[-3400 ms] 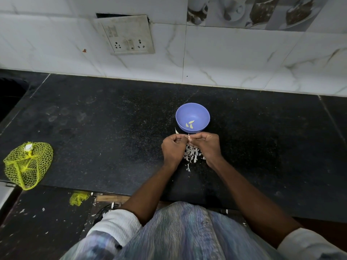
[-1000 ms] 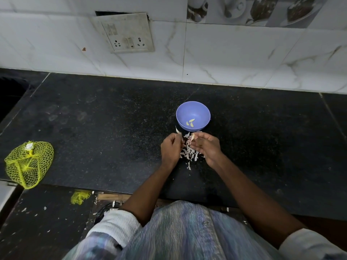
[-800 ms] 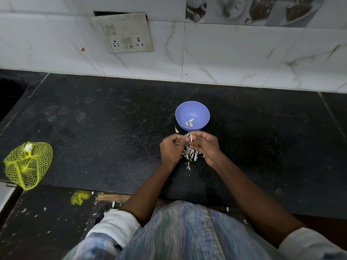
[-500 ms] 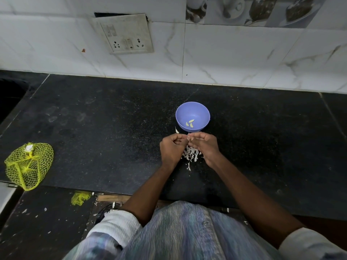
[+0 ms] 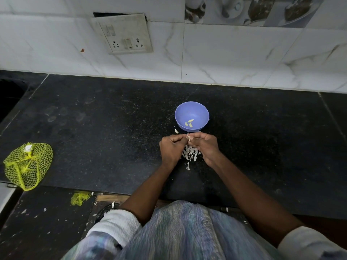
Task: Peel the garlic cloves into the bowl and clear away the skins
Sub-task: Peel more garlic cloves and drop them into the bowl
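Observation:
A small purple bowl [image 5: 191, 110] stands on the black counter [image 5: 112, 128] with two or three peeled cloves [image 5: 189, 122] in its bottom. Just in front of it my left hand [image 5: 171, 148] and my right hand [image 5: 205, 145] meet, fingers curled, pinching one small garlic clove [image 5: 188, 137] between their tips. A heap of white garlic skins [image 5: 189, 153] lies on the counter under and between my hands. One unpeeled clove [image 5: 176, 130] lies left of the bowl.
A yellow net bag [image 5: 28, 165] lies at the counter's left front edge, and a scrap of yellow net [image 5: 79, 198] sits below the edge. A tiled wall with a socket plate [image 5: 124, 34] backs the counter. A dark recess opens at far left.
My hands were slightly apart a second ago and have closed together on the clove. The bowl, skins and net bag have not moved.

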